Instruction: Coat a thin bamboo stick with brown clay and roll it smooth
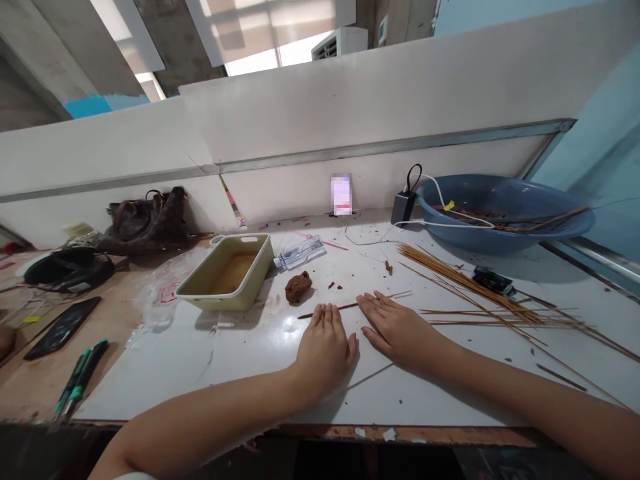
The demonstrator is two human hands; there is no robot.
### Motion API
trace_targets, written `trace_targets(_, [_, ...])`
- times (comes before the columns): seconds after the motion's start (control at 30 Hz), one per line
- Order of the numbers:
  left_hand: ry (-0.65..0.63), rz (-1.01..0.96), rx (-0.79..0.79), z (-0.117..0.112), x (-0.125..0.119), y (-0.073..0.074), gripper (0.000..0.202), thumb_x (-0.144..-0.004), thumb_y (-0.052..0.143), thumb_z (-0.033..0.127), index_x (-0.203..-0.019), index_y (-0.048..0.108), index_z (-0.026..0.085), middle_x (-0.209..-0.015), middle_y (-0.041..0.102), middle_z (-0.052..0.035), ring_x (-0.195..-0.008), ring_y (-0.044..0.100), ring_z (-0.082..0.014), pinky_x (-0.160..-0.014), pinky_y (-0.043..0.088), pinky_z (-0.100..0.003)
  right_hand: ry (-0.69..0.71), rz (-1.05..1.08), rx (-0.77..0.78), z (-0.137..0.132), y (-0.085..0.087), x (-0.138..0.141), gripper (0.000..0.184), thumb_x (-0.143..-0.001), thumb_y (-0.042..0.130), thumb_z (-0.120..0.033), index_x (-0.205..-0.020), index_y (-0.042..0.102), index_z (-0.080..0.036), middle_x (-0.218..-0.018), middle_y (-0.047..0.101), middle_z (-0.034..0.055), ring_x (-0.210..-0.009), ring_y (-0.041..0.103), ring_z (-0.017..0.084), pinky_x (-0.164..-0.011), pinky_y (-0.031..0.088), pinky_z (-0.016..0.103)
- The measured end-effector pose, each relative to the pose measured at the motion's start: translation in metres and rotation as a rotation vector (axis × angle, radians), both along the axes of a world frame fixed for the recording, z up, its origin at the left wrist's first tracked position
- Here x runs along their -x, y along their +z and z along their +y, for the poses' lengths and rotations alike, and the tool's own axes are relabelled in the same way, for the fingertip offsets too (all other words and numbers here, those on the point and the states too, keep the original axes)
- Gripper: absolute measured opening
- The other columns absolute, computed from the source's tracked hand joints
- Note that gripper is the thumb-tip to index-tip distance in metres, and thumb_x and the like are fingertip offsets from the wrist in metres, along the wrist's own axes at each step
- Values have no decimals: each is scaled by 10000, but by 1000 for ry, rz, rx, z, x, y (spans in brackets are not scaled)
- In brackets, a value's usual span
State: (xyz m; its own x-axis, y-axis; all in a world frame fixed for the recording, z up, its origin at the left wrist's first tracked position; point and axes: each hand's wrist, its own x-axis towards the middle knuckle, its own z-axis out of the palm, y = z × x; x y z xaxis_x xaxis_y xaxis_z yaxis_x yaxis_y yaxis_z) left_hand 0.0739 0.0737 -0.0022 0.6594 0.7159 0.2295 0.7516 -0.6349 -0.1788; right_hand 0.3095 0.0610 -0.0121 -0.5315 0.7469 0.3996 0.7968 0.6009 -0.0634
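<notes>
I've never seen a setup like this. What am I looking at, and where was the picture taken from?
No machine here: a camera worn on a person's head looks down at their own arms. The left hand and right hand lie flat on a white work surface, resting over a thin brown stick. Nearby are a brown lump of clay, a cream tray, a bundle of thin wooden sticks and a blue basin.
</notes>
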Motion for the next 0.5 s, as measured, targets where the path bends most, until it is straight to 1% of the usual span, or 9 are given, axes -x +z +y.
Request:
trace_targets(0.07, [38, 7, 27, 4, -1, 3, 700, -1110, 422, 401, -1511, 582, -149, -1533, 614, -363, -1480, 625, -416, -1285, 442, -508, -9, 14, 37, 3, 0, -3, 642, -1127, 543, -332, -1693, 465, -40, -1647, 572, 240, -1533, 575, 359, -1286, 497, 541])
trace_targets(0.13, [60, 6, 50, 3, -1, 4, 695, -1111, 414, 399, -1529, 573, -134, -1552, 599, -359, -1484, 622, -411, -1280, 447, -514, -8, 11, 61, 3, 1, -6, 660, -1128, 545, -345, -1713, 439, -57, -1664, 554, 229, -1541, 566, 357, -1285, 497, 541])
trace_targets(0.23, [54, -5, 71, -4, 2, 1, 700, -1112, 402, 413, -1551, 562, -108, -1552, 604, -353, -1485, 621, -414, -1275, 443, -540, 12, 3, 46, -1, 2, -7, 607, -1131, 533, -311, -1671, 502, -36, -1595, 617, 254, -1492, 619, 363, -1266, 519, 541])
trace_targets(0.33, [59, -7, 87, -7, 4, -1, 731, -1110, 398, 437, -1546, 552, -129, -1549, 599, -372, -1485, 617, -430, -1283, 426, -545, 18, 19, 20, -2, 2, -7, 569, -1128, 527, -276, -1636, 547, -20, -1537, 666, 265, -1454, 655, 369, -1255, 530, 545])
trace_targets(0.37, [64, -6, 93, -6, 5, -1, 743, -1110, 394, 445, -1548, 543, -136, -1556, 590, -378, -1492, 608, -437, -1287, 418, -549, 19, 28, 18, -1, 2, -8, 580, -1127, 530, -280, -1649, 532, -26, -1547, 660, 260, -1459, 650, 369, -1258, 526, 550])
trace_targets(0.5, [89, -4, 124, 2, 5, 2, 811, -1112, 384, 511, -1598, 477, -131, -1606, 542, -381, -1541, 548, -459, -1303, 382, -583, 5, 63, 40, 6, 2, -11, 661, -1128, 531, -299, -1740, 401, -89, -1635, 595, 205, -1525, 587, 338, -1291, 490, 538])
